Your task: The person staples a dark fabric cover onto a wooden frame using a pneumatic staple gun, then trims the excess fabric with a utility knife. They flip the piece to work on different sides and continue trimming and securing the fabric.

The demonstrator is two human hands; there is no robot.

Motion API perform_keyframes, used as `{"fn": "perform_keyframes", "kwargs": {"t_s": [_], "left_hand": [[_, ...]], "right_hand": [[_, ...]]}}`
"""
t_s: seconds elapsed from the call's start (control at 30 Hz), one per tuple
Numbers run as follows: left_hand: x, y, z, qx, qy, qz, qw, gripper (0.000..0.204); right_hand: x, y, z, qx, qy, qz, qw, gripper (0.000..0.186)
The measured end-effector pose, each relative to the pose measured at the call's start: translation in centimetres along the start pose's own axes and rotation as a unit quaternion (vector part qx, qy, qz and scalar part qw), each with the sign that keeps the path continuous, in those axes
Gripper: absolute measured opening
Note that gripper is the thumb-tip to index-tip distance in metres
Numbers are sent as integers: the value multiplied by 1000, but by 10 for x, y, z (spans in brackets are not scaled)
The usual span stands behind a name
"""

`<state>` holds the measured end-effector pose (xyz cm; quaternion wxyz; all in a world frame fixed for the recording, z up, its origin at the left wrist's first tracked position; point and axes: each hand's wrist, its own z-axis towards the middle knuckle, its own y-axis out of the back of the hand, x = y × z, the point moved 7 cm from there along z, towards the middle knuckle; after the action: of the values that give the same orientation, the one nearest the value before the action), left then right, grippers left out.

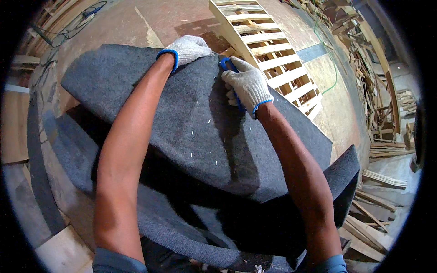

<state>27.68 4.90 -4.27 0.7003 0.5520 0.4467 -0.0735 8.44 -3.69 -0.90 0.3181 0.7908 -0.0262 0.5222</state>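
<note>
I'm at the grey felt (182, 100)
Right grip (248, 84) wrapped round a blue tool (240, 105) over it; left grip (189, 49) at its far edge, can't tell how closed.

Beyond the middle of the view, a pale slatted wooden frame (272, 48) stretches diagonally across the reddish-brown floor (182, 16), its slats running crosswise with gaps between them. To its right, a grey strip (312, 53) crosses the ground near a thin green cord (337, 77) that curves loosely. Along the right side, wood scraps (350, 50) lie jumbled in a long heap, with a long plank (388, 91) beside them; nearer are a bundle of pale strips (384, 179) and loose boards (366, 234). At upper left, dark cable (66, 34) lies in loops. A light-brown wooden panel (14, 125) stands at far left, and a pale board (66, 250) shows at lower left.
</note>
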Motion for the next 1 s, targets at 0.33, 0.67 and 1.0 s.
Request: {"fn": "perform_keyframes", "kwargs": {"t_s": [0.33,0.67,1.0], "left_hand": [[21,-22,12,7,3,1,1000,34],[10,-10,0,-43,-14,12,999,40],[-4,-1,7,-82,18,120,989,43]], "right_hand": [[7,-5,-3,6,-22,17,1000,45],[7,-8,17,14,25,-89,996,37],[39,-6,52,123,175,-371,904,17]]}}
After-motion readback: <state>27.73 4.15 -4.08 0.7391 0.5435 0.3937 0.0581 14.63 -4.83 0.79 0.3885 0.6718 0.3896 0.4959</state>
